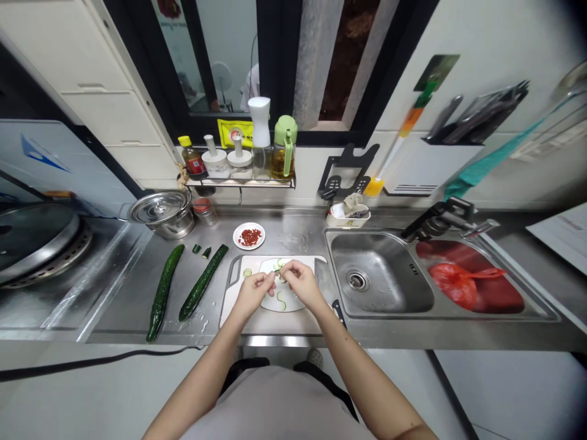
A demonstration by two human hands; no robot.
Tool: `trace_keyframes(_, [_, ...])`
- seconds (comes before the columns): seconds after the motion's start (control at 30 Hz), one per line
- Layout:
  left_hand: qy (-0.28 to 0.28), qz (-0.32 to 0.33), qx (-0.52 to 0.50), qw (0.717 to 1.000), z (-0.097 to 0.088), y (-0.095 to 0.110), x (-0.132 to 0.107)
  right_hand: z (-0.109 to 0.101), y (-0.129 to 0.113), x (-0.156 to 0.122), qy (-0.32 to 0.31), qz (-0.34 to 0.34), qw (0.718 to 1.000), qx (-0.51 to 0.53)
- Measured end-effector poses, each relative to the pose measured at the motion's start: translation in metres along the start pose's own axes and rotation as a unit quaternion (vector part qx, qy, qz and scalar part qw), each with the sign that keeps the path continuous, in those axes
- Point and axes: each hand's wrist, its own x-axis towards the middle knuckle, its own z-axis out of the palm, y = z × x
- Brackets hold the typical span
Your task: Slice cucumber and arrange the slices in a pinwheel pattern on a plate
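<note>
Both hands meet over a white plate (293,302) that sits on a white cutting board (238,290). My left hand (254,290) and my right hand (300,281) each pinch a thin cucumber slice (278,276) between them, fingers closed. More cucumber slices (280,299) lie on the plate, and one slice (247,272) rests on the board. A knife lies along the board's right side, its black handle (338,311) near my right forearm.
Two whole cucumbers (161,292) (203,282) and cut ends (200,250) lie on the steel counter to the left. A small dish of red berries (249,236) stands behind the board. A sink (380,278) is at right, a pot (162,212) at back left.
</note>
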Motion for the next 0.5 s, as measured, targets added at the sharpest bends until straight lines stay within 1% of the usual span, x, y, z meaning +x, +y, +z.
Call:
trace_keyframes(0.07, [-0.054, -0.066, -0.087, 0.993, 0.002, 0.000, 0.000, -0.003, -0.002, -0.002, -0.014, -0.069, 0.996, -0.054])
trace_keyframes(0.1, [-0.063, -0.090, -0.122, 0.986, 0.002, 0.001, 0.001, -0.004, -0.002, -0.003, -0.028, -0.093, 0.992, -0.077])
trace_keyframes(0.17, [-0.062, -0.119, -0.168, 0.977, 0.001, 0.003, 0.003, -0.008, -0.002, -0.004, -0.051, -0.128, 0.984, -0.113])
trace_keyframes(0.23, [-0.060, -0.122, -0.185, 0.973, 0.000, 0.006, 0.005, -0.011, 0.000, -0.005, -0.060, -0.149, 0.978, -0.132])
trace_keyframes(0.3, [-0.057, -0.113, -0.182, 0.975, -0.001, 0.008, 0.006, -0.013, 0.002, -0.004, -0.063, -0.155, 0.976, -0.139])
trace_keyframes(0.4, [-0.053, -0.104, -0.170, 0.979, -0.001, 0.008, 0.006, -0.015, 0.004, -0.004, -0.067, -0.154, 0.975, -0.143])
trace_keyframes(0.5, [-0.057, -0.114, -0.171, 0.977, 0.001, 0.006, 0.007, -0.015, 0.004, -0.003, -0.064, -0.143, 0.978, -0.141])
